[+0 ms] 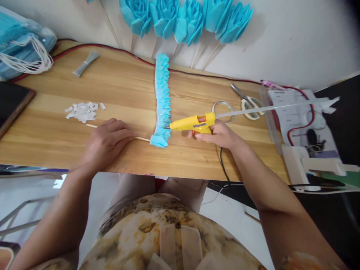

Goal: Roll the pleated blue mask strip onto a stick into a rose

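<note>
My left hand (111, 140) is closed around a thin wooden stick (142, 139) that lies just above the table. The stick's right end meets the folded near end of a pleated light blue strip (162, 93), which runs away from me across the wood. In my right hand (222, 135) is a yellow glue gun (194, 122), its fingers wrapped about the handle and trigger. The gun's metal nozzle points left, at the strip just beyond the rolled end; whether it touches cannot be made out. A long translucent glue stick (261, 109) juts from the gun's back.
Blue paper-like roses (189, 20) on sticks lean at the wall. White paper pieces (83, 111) and a bundle of ties (86, 63) lie left. A tape roll (223, 111), scissors (249, 103) and a clear tray (271, 120) are right. The gun's cord (222, 165) hangs over the front edge.
</note>
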`<state>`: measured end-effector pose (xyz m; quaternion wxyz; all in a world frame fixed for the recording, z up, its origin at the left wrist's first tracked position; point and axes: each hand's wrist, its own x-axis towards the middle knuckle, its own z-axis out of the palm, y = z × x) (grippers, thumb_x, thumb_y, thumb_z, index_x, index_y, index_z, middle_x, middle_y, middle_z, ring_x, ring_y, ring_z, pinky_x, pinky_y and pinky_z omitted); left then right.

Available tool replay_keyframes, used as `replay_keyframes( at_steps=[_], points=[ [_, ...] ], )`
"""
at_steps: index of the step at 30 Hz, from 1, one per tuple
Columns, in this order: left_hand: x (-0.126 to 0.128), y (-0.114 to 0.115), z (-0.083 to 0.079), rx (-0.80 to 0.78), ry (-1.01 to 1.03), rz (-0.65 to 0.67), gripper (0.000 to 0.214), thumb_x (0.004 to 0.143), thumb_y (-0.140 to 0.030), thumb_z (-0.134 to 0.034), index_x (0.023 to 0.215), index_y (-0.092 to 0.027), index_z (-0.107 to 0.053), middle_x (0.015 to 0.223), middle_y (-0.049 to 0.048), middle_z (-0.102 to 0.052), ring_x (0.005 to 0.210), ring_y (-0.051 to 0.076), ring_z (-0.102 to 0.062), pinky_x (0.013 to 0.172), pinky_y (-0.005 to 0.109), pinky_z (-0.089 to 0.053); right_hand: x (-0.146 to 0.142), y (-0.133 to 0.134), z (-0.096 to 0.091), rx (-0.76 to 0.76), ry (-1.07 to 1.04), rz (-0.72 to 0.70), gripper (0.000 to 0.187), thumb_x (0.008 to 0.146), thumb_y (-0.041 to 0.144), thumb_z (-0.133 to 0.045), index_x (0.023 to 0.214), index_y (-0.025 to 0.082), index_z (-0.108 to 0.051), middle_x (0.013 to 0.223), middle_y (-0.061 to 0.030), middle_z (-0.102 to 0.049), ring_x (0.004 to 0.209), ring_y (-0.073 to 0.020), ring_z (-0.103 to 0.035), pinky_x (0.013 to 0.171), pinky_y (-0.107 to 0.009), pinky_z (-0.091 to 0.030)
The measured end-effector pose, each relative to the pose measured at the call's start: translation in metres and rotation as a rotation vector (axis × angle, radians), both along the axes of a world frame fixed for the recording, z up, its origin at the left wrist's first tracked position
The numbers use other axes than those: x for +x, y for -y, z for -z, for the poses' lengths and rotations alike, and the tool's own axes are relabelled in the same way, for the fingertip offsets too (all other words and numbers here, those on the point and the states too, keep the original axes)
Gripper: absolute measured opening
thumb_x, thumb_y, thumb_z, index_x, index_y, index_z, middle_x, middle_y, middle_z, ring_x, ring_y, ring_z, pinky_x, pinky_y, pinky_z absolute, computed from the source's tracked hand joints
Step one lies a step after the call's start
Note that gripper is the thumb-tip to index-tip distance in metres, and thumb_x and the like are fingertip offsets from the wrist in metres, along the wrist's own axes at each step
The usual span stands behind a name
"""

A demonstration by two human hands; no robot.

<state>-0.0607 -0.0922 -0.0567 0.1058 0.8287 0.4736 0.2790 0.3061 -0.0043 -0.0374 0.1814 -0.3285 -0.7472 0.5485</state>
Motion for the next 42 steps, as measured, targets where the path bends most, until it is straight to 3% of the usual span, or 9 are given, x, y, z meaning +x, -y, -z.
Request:
replay_keyframes(
  at_steps=[8, 14, 23, 31, 35, 42],
  points=[
    [0.000, 0.001, 0.000, 0.013, -0.012, 0.002, 0.026, 0.108, -0.028, -0.051, 0.097, -0.023, -0.074, 0.092, 0.0072, -0.072, 0.085, 0.023, -0.061, 0.074, 0.037, -0.050, -0.007, 0.003, -0.003, 0.084, 0.079, -0.017, 0.013, 0.088, 0.028, -0.070, 0.097, 0.019, -0.075, 0.098, -0.0048, -0.079, 0.085, -0.0188, -0.071, 0.080, -0.032, -0.056],
    [0.001, 0.001, 0.000, -0.033, -0.036, -0.029, 0.030, 0.109, -0.032, -0.047, 0.097, -0.025, -0.073, 0.095, 0.0060, -0.073, 0.088, 0.023, -0.063, 0.079, 0.035, -0.050, -0.007, -0.001, -0.005, 0.100, 0.074, -0.071, 0.015, 0.090, 0.029, -0.066, 0.098, 0.017, -0.073, 0.097, -0.0054, -0.077, 0.077, -0.0154, -0.067, 0.074, -0.029, -0.053],
    [-0.003, -0.001, 0.002, -0.039, -0.038, -0.017, 0.029, 0.107, -0.029, -0.048, 0.099, -0.027, -0.076, 0.097, 0.0062, -0.074, 0.090, 0.023, -0.064, 0.081, 0.035, -0.049, -0.018, -0.022, -0.045, 0.023, 0.254, -0.205, 0.013, 0.087, 0.027, -0.069, 0.094, 0.020, -0.076, 0.090, -0.0015, -0.074, 0.069, -0.0127, -0.062, 0.065, -0.026, -0.050],
    [-0.001, 0.001, -0.002, 0.024, 0.031, 0.012, 0.023, 0.107, -0.026, -0.054, 0.097, -0.022, -0.074, 0.091, 0.0059, -0.071, 0.085, 0.022, -0.062, 0.074, 0.037, -0.051, -0.004, -0.024, -0.013, -0.073, 0.154, -0.178, 0.020, 0.089, 0.032, -0.069, 0.101, 0.017, -0.074, 0.098, -0.0049, -0.077, 0.066, -0.0105, -0.061, 0.063, -0.025, -0.051],
    [0.001, 0.002, -0.009, -0.062, -0.022, -0.023, 0.023, 0.108, -0.028, -0.053, 0.098, -0.023, -0.073, 0.094, 0.0053, -0.071, 0.087, 0.021, -0.062, 0.076, 0.040, -0.054, -0.003, -0.022, -0.012, -0.034, 0.182, -0.144, 0.017, 0.089, 0.029, -0.068, 0.098, 0.020, -0.077, 0.091, -0.0021, -0.077, 0.068, -0.0126, -0.063, 0.067, -0.027, -0.051],
    [0.002, 0.003, -0.012, -0.065, -0.057, -0.043, 0.020, 0.107, -0.031, -0.057, 0.097, -0.022, -0.072, 0.094, 0.0027, -0.071, 0.087, 0.019, -0.063, 0.077, 0.040, -0.055, -0.007, -0.021, -0.011, -0.153, 0.092, -0.081, 0.009, 0.083, 0.026, -0.076, 0.090, 0.021, -0.080, 0.095, -0.0018, -0.078, 0.070, -0.0125, -0.065, 0.064, -0.026, -0.052]
  ],
)
